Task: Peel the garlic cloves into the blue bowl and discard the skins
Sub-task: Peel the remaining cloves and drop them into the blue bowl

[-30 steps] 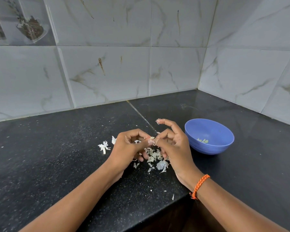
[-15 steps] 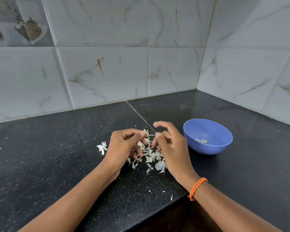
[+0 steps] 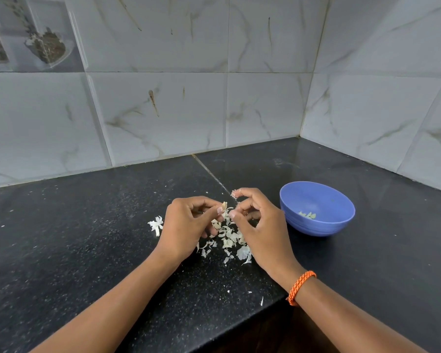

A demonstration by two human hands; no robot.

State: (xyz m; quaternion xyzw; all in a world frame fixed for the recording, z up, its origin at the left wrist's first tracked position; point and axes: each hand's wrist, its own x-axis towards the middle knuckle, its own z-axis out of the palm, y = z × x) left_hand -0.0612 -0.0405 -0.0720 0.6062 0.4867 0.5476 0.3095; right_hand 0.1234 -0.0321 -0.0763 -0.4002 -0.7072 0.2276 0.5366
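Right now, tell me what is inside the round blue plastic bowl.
The round blue plastic bowl holds a few small pale peeled garlic pieces near its bottom. Its near wall hides part of the inner floor, so more could lie there unseen.

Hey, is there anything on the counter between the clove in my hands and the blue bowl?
Nothing visible blocks it. The left hand pinches the clove; the right hand sits between it and the blue bowl, with bare counter beyond. The skins lie below the hands, off that path.
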